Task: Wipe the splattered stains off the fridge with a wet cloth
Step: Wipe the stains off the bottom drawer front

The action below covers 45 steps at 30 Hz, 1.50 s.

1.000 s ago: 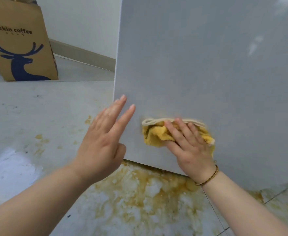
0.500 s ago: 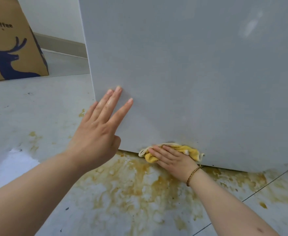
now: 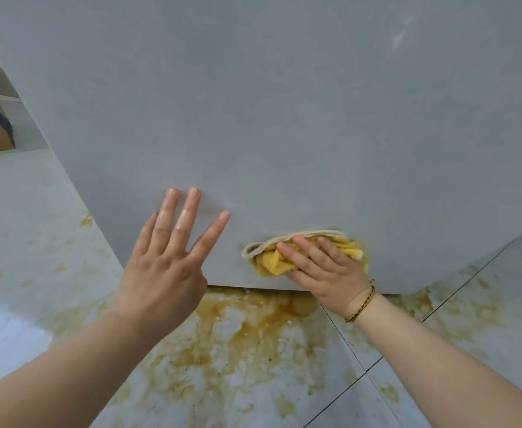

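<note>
From the head camera, I am pressing the yellow cloth (image 3: 270,262) flat against the fridge (image 3: 284,118), low on the grey panel and just above its bottom edge. My right hand (image 3: 324,270) is lying over it with its fingers (image 3: 300,253) stretched nearly straight, not curled round the fabric; I cannot tell where my thumb is. My left hand (image 3: 164,273) is spreading its fingers (image 3: 187,211) wide and straight, holding nothing, at the panel beside the cloth; whether the tips are touching the panel I cannot tell.

A yellowish smear (image 3: 365,261) is showing on the panel at the cloth's right edge, so I am judging that the cloth is already loaded and may be spreading colour rather than lifting it. Because I am only pressing, the bunched cloth could slide out from under my palm and drop into the brown spill (image 3: 247,332) on the floor (image 3: 31,217) directly below. Wiping too low could drag that spill back up onto the fridge. My left fingers look wet, so they may be leaving marks.
</note>
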Motion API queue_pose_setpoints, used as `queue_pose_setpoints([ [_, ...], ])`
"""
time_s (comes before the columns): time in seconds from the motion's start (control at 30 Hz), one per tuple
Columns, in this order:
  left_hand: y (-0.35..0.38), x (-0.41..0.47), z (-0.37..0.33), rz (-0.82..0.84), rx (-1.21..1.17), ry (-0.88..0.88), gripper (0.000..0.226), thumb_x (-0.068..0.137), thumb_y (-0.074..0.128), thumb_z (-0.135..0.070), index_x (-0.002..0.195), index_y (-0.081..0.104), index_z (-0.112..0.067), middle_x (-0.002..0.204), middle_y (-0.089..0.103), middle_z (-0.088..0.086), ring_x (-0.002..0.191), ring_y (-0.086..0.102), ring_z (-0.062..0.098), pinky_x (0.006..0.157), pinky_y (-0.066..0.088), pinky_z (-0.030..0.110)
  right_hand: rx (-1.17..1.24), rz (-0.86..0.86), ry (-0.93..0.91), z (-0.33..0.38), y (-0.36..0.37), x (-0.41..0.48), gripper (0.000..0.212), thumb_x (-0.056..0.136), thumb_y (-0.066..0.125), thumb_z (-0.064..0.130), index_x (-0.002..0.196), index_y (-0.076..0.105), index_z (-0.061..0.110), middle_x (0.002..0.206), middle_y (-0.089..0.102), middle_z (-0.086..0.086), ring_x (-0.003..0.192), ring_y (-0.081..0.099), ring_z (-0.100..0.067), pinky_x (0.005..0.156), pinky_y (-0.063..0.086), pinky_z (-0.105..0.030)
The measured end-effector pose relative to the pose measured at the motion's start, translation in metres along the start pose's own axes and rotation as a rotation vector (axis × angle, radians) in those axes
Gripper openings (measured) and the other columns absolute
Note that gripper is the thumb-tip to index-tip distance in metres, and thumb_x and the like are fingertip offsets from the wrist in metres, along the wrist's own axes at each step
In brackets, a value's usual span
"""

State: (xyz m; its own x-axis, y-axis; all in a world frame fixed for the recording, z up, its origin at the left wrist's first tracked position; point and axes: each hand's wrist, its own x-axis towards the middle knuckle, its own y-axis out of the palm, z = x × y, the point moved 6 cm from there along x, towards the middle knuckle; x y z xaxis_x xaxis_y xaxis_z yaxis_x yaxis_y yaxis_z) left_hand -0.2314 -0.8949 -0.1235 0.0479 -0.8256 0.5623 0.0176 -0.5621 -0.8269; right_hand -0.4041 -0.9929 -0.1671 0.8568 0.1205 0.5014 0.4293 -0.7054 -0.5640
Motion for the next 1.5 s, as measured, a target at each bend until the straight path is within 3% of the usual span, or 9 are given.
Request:
queue_pose_setpoints([
  [0.13, 0.001, 0.001, -0.001, 0.042, -0.001, -0.011, 0.076, 0.066, 0.033, -0.024, 0.139, 0.013, -0.022, 0.144, 0.015, 0.019, 0.139, -0.023, 0.017, 0.103, 0.012, 0.042, -0.045, 0.283, -0.252, 0.024, 0.032, -0.048, 0.047, 0.093, 0.018, 0.004, 0.127, 0.047, 0.02, 0.155, -0.011, -0.011, 0.143, -0.01, -0.026, 0.117, -0.006, -0.036],
  [0.2, -0.001, 0.001, -0.001, 0.053, -0.029, -0.051, 0.076, 0.067, 0.032, -0.028, 0.14, 0.012, -0.023, 0.145, 0.013, 0.017, 0.139, -0.023, 0.014, 0.109, 0.003, 0.038, -0.032, 0.309, -0.183, 0.024, 0.027, -0.049, 0.047, 0.088, 0.027, 0.008, 0.116, 0.061, 0.023, 0.155, 0.009, -0.008, 0.143, -0.01, -0.024, 0.117, -0.004, -0.036],
  [0.27, -0.002, 0.002, -0.003, 0.061, -0.052, -0.095, 0.075, 0.068, 0.032, -0.032, 0.141, 0.017, -0.022, 0.145, 0.012, 0.017, 0.139, -0.022, 0.013, 0.112, -0.004, 0.034, 0.037, 0.21, 0.125, 0.02, 0.011, -0.038, 0.045, 0.096, 0.027, 0.007, 0.101, 0.067, 0.025, 0.146, 0.037, 0.003, 0.144, 0.002, -0.022, 0.117, 0.004, -0.037],
  [0.5, -0.006, 0.013, -0.047, -0.044, -0.1, 0.041, 0.065, 0.074, 0.037, -0.022, 0.138, 0.022, -0.02, 0.141, 0.021, 0.02, 0.143, -0.006, 0.019, 0.115, -0.002, 0.032, 0.542, -0.46, 1.698, 0.012, -0.014, 0.019, 0.05, 0.087, 0.032, 0.012, 0.135, 0.023, 0.018, 0.147, 0.021, -0.005, 0.134, 0.015, -0.027, 0.107, 0.022, -0.036],
  [0.73, 0.01, 0.02, -0.062, 0.038, 0.019, 0.219, 0.071, 0.071, 0.035, -0.02, 0.14, 0.02, -0.02, 0.143, 0.022, 0.016, 0.142, -0.012, 0.014, 0.114, 0.002, 0.039, 0.635, -0.559, 1.94, -0.01, -0.006, -0.03, 0.058, 0.088, 0.031, 0.007, 0.14, 0.011, 0.025, 0.142, 0.013, 0.003, 0.138, 0.015, -0.017, 0.103, 0.017, -0.009],
  [0.93, 0.017, 0.017, -0.064, 0.09, 0.077, 0.198, 0.068, 0.07, 0.031, -0.024, 0.138, 0.028, -0.015, 0.154, -0.015, 0.001, 0.141, -0.015, 0.015, 0.114, -0.002, 0.042, 0.935, -0.6, 2.781, 0.003, 0.03, -0.12, 0.052, 0.095, 0.023, 0.0, 0.144, 0.02, 0.015, 0.146, 0.032, -0.012, 0.126, 0.041, -0.032, 0.103, 0.037, -0.039],
  [1.13, 0.017, 0.018, -0.064, 0.124, 0.078, 0.17, 0.08, 0.06, 0.049, -0.021, 0.137, 0.028, -0.015, 0.152, -0.021, -0.005, 0.141, -0.016, 0.014, 0.114, -0.008, 0.038, 1.236, -0.566, 2.917, -0.011, 0.019, -0.132, 0.043, 0.102, 0.014, 0.023, 0.141, 0.026, 0.009, 0.139, 0.04, -0.009, 0.123, 0.041, -0.027, 0.102, 0.032, -0.041],
  [1.37, 0.023, 0.018, -0.065, 0.161, 0.071, 0.144, 0.093, 0.056, 0.07, -0.013, 0.138, 0.027, -0.019, 0.151, -0.025, -0.003, 0.14, -0.018, 0.016, 0.113, -0.011, 0.039, 0.989, -0.695, 2.674, -0.061, 0.003, -0.173, 0.048, 0.1, 0.017, 0.009, 0.143, 0.023, 0.029, 0.132, 0.045, 0.001, 0.119, 0.047, -0.019, 0.084, 0.039, -0.032],
  [1.5, 0.021, 0.017, -0.063, 0.164, 0.081, 0.164, 0.089, 0.056, 0.061, -0.014, 0.138, 0.027, -0.017, 0.151, -0.024, -0.003, 0.14, -0.019, 0.015, 0.113, -0.01, 0.038, 1.016, -0.766, 2.634, -0.033, 0.007, -0.138, 0.047, 0.097, 0.023, 0.006, 0.143, 0.026, 0.019, 0.138, 0.044, -0.005, 0.122, 0.047, -0.027, 0.101, 0.039, -0.043],
])
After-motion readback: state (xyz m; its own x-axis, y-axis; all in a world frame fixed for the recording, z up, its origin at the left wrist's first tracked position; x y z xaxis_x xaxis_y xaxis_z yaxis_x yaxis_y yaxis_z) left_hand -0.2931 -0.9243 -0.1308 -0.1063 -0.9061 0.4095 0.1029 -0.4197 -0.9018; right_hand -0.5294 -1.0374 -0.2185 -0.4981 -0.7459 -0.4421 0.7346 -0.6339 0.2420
